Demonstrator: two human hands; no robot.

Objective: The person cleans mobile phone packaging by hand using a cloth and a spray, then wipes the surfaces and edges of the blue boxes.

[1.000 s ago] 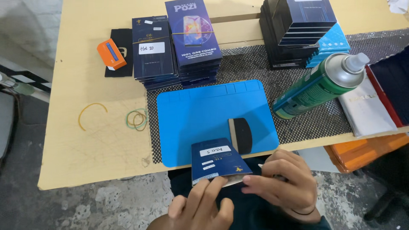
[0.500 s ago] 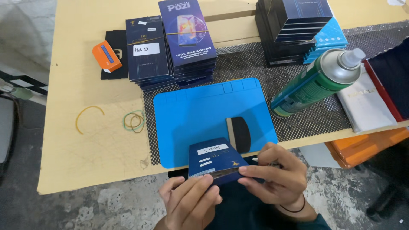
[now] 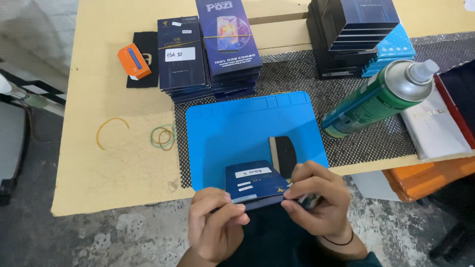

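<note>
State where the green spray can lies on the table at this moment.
In the head view the green spray can lies on its side at the right, on the black mesh mat, just right of the blue work mat.

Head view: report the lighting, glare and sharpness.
Head view: soft, even daylight; mild sheen on the green spray can; the dark blue box held by left hand and right hand is sharp; wide-angle bending at the table edge.

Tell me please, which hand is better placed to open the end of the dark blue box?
Probably the right hand. Its fingertips pinch the near right corner of the box, at the end edge. The left hand grips the near left edge and seems to steady it.
</note>
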